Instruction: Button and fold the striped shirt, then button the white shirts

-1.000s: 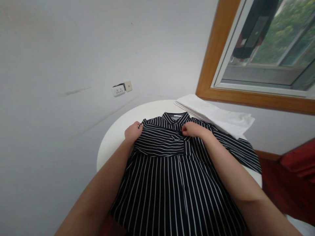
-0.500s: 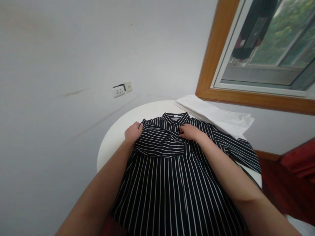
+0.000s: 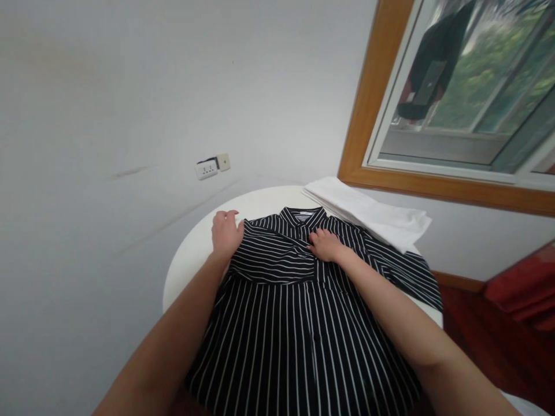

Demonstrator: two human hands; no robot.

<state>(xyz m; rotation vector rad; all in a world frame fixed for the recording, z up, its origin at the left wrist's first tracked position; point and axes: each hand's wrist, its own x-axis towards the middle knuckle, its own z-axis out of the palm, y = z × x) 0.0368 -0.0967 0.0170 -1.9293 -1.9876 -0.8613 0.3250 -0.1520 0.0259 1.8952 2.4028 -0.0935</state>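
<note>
A black shirt (image 3: 277,323) with white stripes lies front side up, its collar at the far end and its hem toward me. One sleeve is folded across the chest, so the stripes there run crosswise; the other sleeve stretches out to the right. My left hand (image 3: 226,233) is open at the folded left edge by the shoulder, fingers apart and thumb close to the fabric. On the chest, just below the collar, my right hand (image 3: 324,245) rests with its fingers loosely bent and spread on the cloth, gripping nothing that I can see.
The shirt is spread on a round white table (image 3: 184,268) against the wall. Folded white cloth (image 3: 368,211) lies at the back right, touching the right sleeve. A wall socket (image 3: 207,169) and a wood-framed window (image 3: 353,144) are beyond. Red fabric (image 3: 522,283) hangs at the right.
My left hand has let go of the shirt's shoulder edge and spread its fingers. The right hand has loosened from a pinch and lies flatter on the chest. The view has shifted slightly.
</note>
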